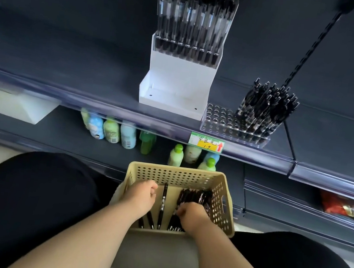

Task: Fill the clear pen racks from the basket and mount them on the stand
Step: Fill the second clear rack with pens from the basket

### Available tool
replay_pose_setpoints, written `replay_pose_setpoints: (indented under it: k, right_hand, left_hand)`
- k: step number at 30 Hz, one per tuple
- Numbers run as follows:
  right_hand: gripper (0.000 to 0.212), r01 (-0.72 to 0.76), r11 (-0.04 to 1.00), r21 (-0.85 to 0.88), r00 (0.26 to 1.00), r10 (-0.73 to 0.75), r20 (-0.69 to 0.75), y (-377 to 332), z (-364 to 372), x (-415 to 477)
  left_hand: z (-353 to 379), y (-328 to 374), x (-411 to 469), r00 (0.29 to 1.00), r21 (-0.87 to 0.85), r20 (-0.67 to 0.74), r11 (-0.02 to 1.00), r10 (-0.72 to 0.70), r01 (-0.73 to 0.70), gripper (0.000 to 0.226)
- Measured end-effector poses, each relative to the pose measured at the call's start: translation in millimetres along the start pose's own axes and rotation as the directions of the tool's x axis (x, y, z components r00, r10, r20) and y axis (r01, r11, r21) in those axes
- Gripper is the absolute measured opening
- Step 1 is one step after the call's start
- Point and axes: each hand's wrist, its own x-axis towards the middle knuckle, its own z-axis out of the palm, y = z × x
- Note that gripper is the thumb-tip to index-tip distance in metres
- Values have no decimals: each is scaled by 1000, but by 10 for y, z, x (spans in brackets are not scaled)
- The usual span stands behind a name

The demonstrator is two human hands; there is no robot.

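Two dark shelves fill the space beyond the hands: the upper shelf [86, 89] runs across well above them, and the lower shelf [79, 143] sits just past the basket. On the upper shelf, straight ahead of the hands, stands the white stand [178, 82], with one pen-filled clear rack [190, 29] mounted on its upper part and its bottom tray bare. Just to the right of the stand, a second clear rack [223, 123] rests on the shelf; its right half is packed with black pens [266, 107], while the holes on its left half are open. A green and yellow price tag [206, 142] clings to the shelf edge below it. A row of small bottles [112, 131] in pale blue and green lines the lower shelf.

Nearest the person, the beige perforated basket [224, 208] sits between the knees, and both hands are down inside it. A heap of black pens [196, 196] lies on its right side, just beyond the right hand [192, 215], whose fingers curl closed into that heap. The left hand [140, 194] is curled shut near the left wall; whether it holds a pen I cannot tell. One loose pen [163, 202] lies between the two hands.
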Motion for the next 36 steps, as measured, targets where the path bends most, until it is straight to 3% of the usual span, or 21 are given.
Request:
replay_pose_setpoints:
  k: [7, 13, 19, 22, 26, 31, 36]
  right_hand:
    - [40, 44, 989, -143, 996, -32, 87, -155, 4, -54]
    - [40, 182, 945, -273, 957, -106, 269, -373, 106, -221]
    - [38, 171, 963, -210, 952, -107, 287, -378, 160, -221]
    - [38, 168, 950, -263, 946, -81, 314, -412, 194, -179]
    - [34, 52, 961, -272, 967, 20, 253, -413, 263, -52]
    - [33, -262, 961, -85, 964, 265, 26, -245, 242, 156]
    - [28, -335, 941, 46, 942, 334, 41, -183, 247, 328]
  left_hand:
    - [95, -71, 184, 995, 56, 11, 993, -103, 102, 32]
    - [129, -113, 236, 996, 295, 19, 953, -85, 75, 39]
    - [169, -93, 164, 990, 473, 129, 881, -63, -6, 55]
    - [257, -111, 161, 966, 439, 246, 898, -75, -42, 55]
    - [404, -76, 143, 947, 433, 301, 901, -115, -28, 48]
    - [535, -37, 189, 932, 421, 297, 905, -206, 66, 29]
    - [636, 1, 216, 890, 481, 351, 871, -290, 95, 28]
